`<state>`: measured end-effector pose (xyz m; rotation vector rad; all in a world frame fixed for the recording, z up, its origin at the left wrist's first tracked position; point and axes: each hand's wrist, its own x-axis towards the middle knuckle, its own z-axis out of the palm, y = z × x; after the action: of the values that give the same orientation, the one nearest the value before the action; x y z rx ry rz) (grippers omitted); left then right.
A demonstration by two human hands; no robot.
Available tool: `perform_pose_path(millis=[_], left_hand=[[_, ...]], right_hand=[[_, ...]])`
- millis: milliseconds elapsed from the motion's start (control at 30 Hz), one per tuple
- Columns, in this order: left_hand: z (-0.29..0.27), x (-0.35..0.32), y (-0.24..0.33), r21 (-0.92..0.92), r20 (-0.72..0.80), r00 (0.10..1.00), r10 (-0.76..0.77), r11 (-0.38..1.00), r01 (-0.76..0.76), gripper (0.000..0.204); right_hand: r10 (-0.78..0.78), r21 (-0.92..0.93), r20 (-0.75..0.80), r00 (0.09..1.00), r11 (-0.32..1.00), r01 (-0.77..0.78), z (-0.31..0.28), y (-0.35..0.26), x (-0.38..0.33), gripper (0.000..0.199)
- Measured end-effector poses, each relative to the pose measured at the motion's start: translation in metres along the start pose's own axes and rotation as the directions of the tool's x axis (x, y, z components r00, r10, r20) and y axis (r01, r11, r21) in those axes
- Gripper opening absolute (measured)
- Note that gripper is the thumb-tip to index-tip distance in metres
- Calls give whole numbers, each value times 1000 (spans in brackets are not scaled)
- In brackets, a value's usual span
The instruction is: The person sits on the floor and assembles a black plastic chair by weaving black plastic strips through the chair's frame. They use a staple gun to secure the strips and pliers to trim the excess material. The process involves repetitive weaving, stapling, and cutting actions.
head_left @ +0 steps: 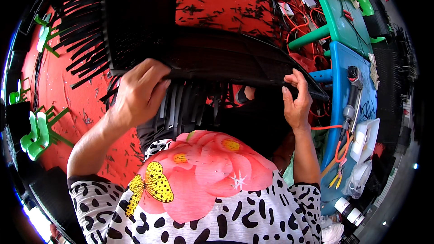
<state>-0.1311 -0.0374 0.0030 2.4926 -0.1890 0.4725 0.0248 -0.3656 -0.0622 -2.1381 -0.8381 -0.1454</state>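
Observation:
A large black woven plastic piece [217,54] with long loose strips hanging off its edges fills the middle of the view, above a red floor. My left hand [138,92] grips its near edge where the strips begin. My right hand [296,101] pinches the right end of the same edge, thumb and fingers closed around it. A square woven panel [140,18] rises at the upper left, with a fringe of strips [83,40] fanning out to the left. My patterned shirt with a pink flower and a yellow butterfly fills the lower part.
The red floor [68,108] is littered with short black strip cuttings. A blue stool [350,108] at the right carries a power tool, pliers and orange cable. A green table [343,13] stands behind it. Green plastic stools [36,131] lie at the left.

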Motion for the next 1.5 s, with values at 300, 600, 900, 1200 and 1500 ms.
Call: perform_pose_path(millis=[300,600,900,1200,1500], left_hand=[[30,10,-41,-98,136,950,-279,951,293,66],[36,1,-49,71,300,878,-373,927,369,63],[11,42,-41,-4,243,884,-400,911,413,54],[-24,84,-32,-94,355,823,-444,859,504,56],[-64,99,-14,82,-293,956,21,997,3,46]], right_hand=[[49,34,-81,995,998,-47,-22,14,-11,41],[-232,-271,295,927,910,314,38,-22,16,60],[-295,-286,146,944,901,326,22,-30,55,49],[-391,-178,198,899,888,425,5,-58,88,41],[-262,175,207,943,958,227,26,-68,125,17]])
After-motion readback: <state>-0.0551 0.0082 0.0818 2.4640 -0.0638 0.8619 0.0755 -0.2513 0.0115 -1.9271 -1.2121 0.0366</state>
